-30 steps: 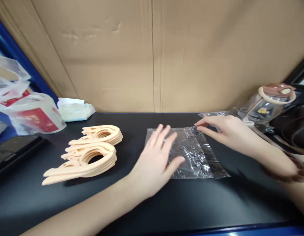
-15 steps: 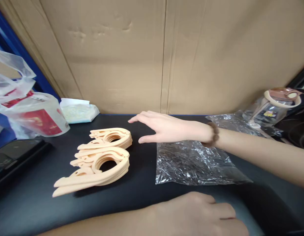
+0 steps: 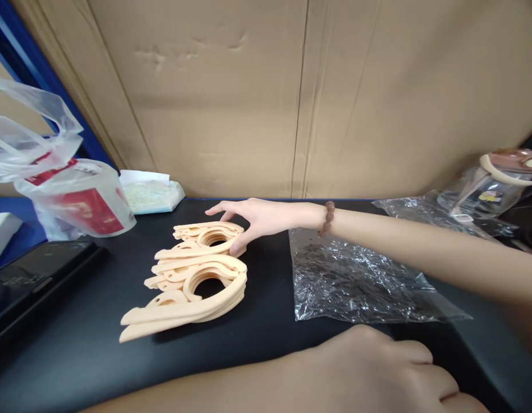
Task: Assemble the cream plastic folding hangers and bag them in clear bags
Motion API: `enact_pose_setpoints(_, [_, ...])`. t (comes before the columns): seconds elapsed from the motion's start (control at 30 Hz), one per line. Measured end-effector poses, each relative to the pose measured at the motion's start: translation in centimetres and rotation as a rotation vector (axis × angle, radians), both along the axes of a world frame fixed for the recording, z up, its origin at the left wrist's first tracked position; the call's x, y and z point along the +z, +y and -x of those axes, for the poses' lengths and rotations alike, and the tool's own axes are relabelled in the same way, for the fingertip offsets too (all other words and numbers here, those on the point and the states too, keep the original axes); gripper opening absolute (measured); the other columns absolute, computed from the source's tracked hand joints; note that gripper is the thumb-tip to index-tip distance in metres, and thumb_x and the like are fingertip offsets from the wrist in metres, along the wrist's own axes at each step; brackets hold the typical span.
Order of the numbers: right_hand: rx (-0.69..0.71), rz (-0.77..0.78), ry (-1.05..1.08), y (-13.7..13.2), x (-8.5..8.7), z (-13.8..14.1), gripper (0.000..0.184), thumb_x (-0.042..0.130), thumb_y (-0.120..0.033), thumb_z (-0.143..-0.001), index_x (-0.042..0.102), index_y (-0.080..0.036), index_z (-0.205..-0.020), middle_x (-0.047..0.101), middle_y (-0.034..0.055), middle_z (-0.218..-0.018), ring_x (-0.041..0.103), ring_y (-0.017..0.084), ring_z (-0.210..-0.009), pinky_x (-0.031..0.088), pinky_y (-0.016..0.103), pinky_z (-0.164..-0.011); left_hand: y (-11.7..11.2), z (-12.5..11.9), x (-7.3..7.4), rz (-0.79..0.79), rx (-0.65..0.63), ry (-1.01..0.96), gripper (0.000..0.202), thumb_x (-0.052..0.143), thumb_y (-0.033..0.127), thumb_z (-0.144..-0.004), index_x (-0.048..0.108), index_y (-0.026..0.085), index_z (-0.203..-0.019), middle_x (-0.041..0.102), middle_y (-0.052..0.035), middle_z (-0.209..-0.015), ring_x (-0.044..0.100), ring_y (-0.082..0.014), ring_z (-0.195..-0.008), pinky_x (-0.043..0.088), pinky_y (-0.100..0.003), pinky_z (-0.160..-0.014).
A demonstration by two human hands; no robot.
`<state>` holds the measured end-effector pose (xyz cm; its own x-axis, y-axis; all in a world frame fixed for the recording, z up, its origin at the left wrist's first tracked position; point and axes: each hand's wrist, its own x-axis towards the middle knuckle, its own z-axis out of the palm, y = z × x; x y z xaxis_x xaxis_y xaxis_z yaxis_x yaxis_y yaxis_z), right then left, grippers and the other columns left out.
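Note:
Two stacks of peach-coloured plastic folding hangers lie side by side on the black tabletop: a near stack [image 3: 214, 307] and a far stack [image 3: 188, 252]. My right hand [image 3: 252, 223], with a brown bracelet on its wrist, reaches in from the right over the far stack. Its fingers are spread past the stack's far side, and the thumb lies against its right end without a closed grip. My left hand [image 3: 377, 367] rests at the bottom edge, back up and fingers curled in like a loose fist. Nothing shows in it, though its fingertips are hidden.
A clear plastic bag [image 3: 356, 287] lies flat under the right forearm. At the left are a black phone-like device [image 3: 33, 275], a bagged cup [image 3: 93, 201] and a tissue pack [image 3: 151, 192]. A clear bottle [image 3: 489, 189] stands far right. Cardboard [image 3: 222, 115] walls the back.
My right hand has moved left, from beside the far stack of hangers to over it, with the thumb at its end. The whole view has shifted slightly, so things appear further right.

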<state>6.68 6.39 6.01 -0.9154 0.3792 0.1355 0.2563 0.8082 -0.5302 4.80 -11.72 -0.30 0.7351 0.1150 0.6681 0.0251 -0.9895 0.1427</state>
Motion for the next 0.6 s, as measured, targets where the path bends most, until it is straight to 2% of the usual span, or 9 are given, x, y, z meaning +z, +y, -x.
enact_pose_setpoints(0.2, [-0.064, 0.022, 0.067, -0.8, 0.2, -0.7, 0.064, 0.068, -0.034, -0.082, 0.037, -0.02, -0.136, 0.058, 0.0098, -0.132, 0.055, 0.021, -0.117, 0.038, 0.036, -0.102, 0.0, -0.1, -0.2, -0.001, 0.003, -0.003, 0.017, 0.054, 0.022, -0.087, 0.059, 0.017, -0.072, 0.053, 0.0042, -0.06, 0.046, -0.0111, -0.06, 0.033, -0.027, -0.041])
enact_pose_setpoints(0.33, [-0.115, 0.038, 0.171, -1.1, 0.8, -2.9, 0.068, 0.069, -0.034, -0.081, 0.036, -0.018, -0.137, 0.056, 0.0118, -0.134, 0.052, 0.023, -0.121, 0.037, 0.038, -0.105, 0.2, -0.1, -0.2, -0.026, -0.016, -0.023, 0.016, 0.053, 0.019, -0.086, 0.057, 0.017, -0.071, 0.051, 0.0042, -0.06, 0.046, -0.0111, -0.06, 0.032, -0.025, -0.041])
enact_pose_setpoints(0.43, [-0.227, 0.049, 0.243, -2.1, 1.7, -6.4, 0.069, 0.071, -0.038, -0.079, 0.038, -0.02, -0.137, 0.051, 0.0114, -0.139, 0.048, 0.024, -0.127, 0.037, 0.041, -0.107, 0.4, -0.5, -0.6, -0.076, -0.013, -0.063, 0.019, 0.053, 0.017, -0.086, 0.055, 0.018, -0.068, 0.049, 0.0046, -0.058, 0.044, -0.0109, -0.056, 0.028, -0.025, -0.038])
enact_pose_setpoints(0.5, [-0.332, 0.067, 0.277, -3.3, 2.4, -9.6, 0.068, 0.069, -0.038, -0.08, 0.038, -0.023, -0.138, 0.05, 0.0104, -0.14, 0.046, 0.024, -0.129, 0.038, 0.043, -0.107, 0.5, -0.8, -1.1, -0.084, 0.002, -0.094, 0.021, 0.055, 0.021, -0.087, 0.053, 0.018, -0.066, 0.049, 0.0054, -0.056, 0.042, -0.0105, -0.053, 0.027, -0.025, -0.038])
enact_pose_setpoints(0.6, [-0.522, -0.018, 0.282, -5.8, 3.2, -15.0, 0.069, 0.068, -0.038, -0.08, 0.037, -0.023, -0.14, 0.05, 0.0094, -0.14, 0.044, 0.025, -0.13, 0.032, 0.045, -0.111, 0.6, -1.1, -1.2, -0.091, 0.007, -0.12, 0.023, 0.059, 0.027, -0.086, 0.054, 0.018, -0.066, 0.051, 0.006, -0.055, 0.044, -0.0102, -0.052, 0.031, -0.024, -0.039])
